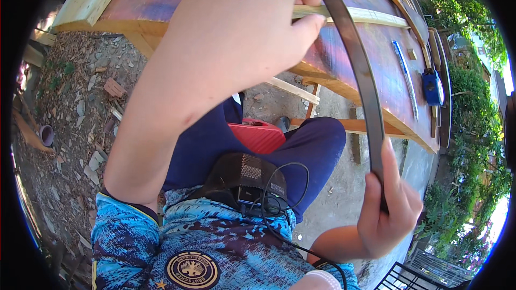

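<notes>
My right hand is closed around the lower end of a long, dark, flat strip that looks like metal. The strip slants up and away past my left hand and leaves the picture at the top. My left hand is closed at the far side, thumb and forefinger pinched about the end of a thin pale wooden strip. That wood runs right over the tabletop and crosses behind the dark strip. Where the left fingertips meet the dark strip, I cannot tell whether they touch it.
A reddish wooden table bears a blue tape measure, a slim blue-and-silver tool and a small wood block. A black mesh cap with cables rests on my lap. Rubble covers the left ground; a black metal chair stands lower right.
</notes>
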`<control>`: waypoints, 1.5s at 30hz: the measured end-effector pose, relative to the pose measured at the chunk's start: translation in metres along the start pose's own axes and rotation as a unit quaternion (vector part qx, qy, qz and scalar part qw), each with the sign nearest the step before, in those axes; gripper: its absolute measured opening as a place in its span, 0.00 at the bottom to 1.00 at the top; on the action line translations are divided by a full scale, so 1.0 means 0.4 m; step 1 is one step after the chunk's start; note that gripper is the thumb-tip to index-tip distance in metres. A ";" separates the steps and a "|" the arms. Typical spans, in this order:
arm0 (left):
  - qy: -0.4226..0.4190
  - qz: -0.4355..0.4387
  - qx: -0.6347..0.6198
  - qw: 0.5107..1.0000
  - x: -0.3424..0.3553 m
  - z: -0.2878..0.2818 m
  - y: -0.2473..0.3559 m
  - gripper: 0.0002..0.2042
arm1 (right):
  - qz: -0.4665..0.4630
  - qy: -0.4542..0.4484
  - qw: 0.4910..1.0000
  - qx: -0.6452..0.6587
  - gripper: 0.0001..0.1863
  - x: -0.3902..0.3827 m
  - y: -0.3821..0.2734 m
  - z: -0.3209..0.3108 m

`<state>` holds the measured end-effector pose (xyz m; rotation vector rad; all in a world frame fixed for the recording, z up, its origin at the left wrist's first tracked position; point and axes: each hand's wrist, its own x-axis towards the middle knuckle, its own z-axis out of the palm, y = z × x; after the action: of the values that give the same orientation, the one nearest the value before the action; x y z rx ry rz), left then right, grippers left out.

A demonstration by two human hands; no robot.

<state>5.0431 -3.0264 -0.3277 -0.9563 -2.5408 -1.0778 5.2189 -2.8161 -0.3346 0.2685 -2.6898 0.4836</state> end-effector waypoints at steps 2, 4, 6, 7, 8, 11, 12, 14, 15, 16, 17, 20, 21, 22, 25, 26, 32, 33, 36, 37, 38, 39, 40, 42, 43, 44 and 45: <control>0.015 -0.024 -0.010 1.000 -0.007 0.009 0.002 0.08 | 0.016 0.040 0.999 -0.002 0.30 0.053 -0.017 0.049; 0.036 -0.047 -0.024 0.998 -0.009 0.036 -0.022 0.08 | -0.009 0.011 1.000 -0.008 0.29 0.103 -0.006 0.065; 0.082 0.012 0.004 0.997 -0.011 0.064 -0.082 0.07 | -0.048 -0.012 0.999 0.016 0.26 0.112 0.006 0.064; 0.085 0.011 0.006 0.996 -0.009 0.062 -0.078 0.07 | -0.052 -0.012 0.998 0.016 0.26 0.088 0.009 0.043; 0.077 0.002 -0.008 0.997 -0.008 0.062 -0.070 0.07 | -0.028 -0.027 0.999 0.008 0.25 0.042 0.007 0.011; 0.091 0.021 -0.029 0.995 0.000 0.080 -0.079 0.07 | -0.047 0.007 0.999 -0.002 0.29 -0.081 0.066 -0.062; 0.103 0.030 -0.020 0.994 0.000 0.086 -0.086 0.07 | -0.045 0.009 0.999 -0.003 0.29 -0.098 0.059 -0.064; 0.112 0.045 -0.012 0.993 -0.003 0.084 -0.088 0.07 | 0.066 0.127 0.990 -0.012 0.28 -0.127 0.054 -0.070; 0.104 0.023 -0.009 0.994 -0.008 0.074 -0.084 0.07 | 0.070 0.136 0.988 -0.013 0.28 -0.119 0.041 -0.066; 0.097 0.001 -0.007 0.995 -0.011 0.069 -0.082 0.07 | 0.090 0.130 0.987 -0.027 0.28 -0.094 0.025 -0.055; 0.095 0.011 -0.006 0.995 -0.014 0.066 -0.083 0.07 | 0.111 0.123 0.985 -0.041 0.28 -0.072 0.015 -0.044; 0.084 0.013 -0.030 0.996 -0.023 0.061 -0.089 0.07 | 0.089 0.086 0.992 0.004 0.28 -0.030 0.017 -0.007; 0.078 -0.001 -0.047 0.996 -0.028 0.059 -0.089 0.07 | 0.078 0.076 0.994 0.019 0.29 -0.020 0.013 0.008; 0.072 -0.017 -0.065 0.995 -0.028 0.057 -0.088 0.07 | 0.080 0.087 0.993 0.030 0.30 -0.015 0.008 0.019; 0.067 -0.014 -0.024 0.997 -0.030 0.045 -0.083 0.08 | 0.070 0.049 0.996 0.031 0.29 -0.002 -0.020 0.018; 0.064 -0.016 -0.019 0.998 -0.032 0.042 -0.085 0.08 | 0.053 0.040 0.997 0.031 0.29 0.003 -0.020 0.021; 0.093 -0.002 -0.016 0.996 -0.032 0.044 -0.091 0.08 | 0.060 0.025 0.997 0.039 0.28 0.008 -0.030 0.030; 0.085 0.001 -0.008 0.996 -0.030 0.042 -0.095 0.08 | 0.061 0.025 0.997 0.041 0.28 0.009 -0.028 0.031; 0.072 0.004 -0.009 0.997 -0.026 0.039 -0.094 0.08 | 0.056 0.035 0.997 0.042 0.28 0.019 -0.026 0.033; 0.069 0.002 -0.019 0.997 -0.024 0.039 -0.093 0.08 | 0.048 0.030 0.997 0.044 0.28 0.026 -0.027 0.034; 0.068 0.006 -0.015 0.998 -0.023 0.041 -0.091 0.08 | 0.041 0.026 0.998 0.046 0.28 0.034 -0.029 0.032; 0.071 0.000 -0.024 0.997 -0.026 0.044 -0.092 0.07 | 0.042 0.031 0.997 0.050 0.28 0.042 -0.034 0.028; 0.075 -0.005 -0.032 0.997 -0.028 0.043 -0.090 0.07 | 0.039 0.006 0.999 0.038 0.28 0.051 -0.039 0.022; 0.062 -0.005 -0.034 0.997 -0.030 0.037 -0.079 0.07 | 0.037 -0.013 0.999 0.028 0.28 0.065 -0.039 0.024; 0.052 -0.009 -0.040 0.998 -0.030 0.035 -0.074 0.07 | 0.022 -0.001 0.999 0.039 0.28 0.071 -0.036 0.032; 0.050 -0.004 -0.037 0.998 -0.031 0.033 -0.070 0.07 | 0.006 0.011 0.999 0.049 0.29 0.077 -0.033 0.040; 0.044 -0.010 -0.051 0.998 -0.031 0.032 -0.068 0.07 | 0.008 0.016 0.999 0.051 0.29 0.083 -0.030 0.051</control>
<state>5.0355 -3.0375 -0.3573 -0.8903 -2.4508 -1.2373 5.1848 -2.8386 -0.3350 0.2657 -2.6414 0.6247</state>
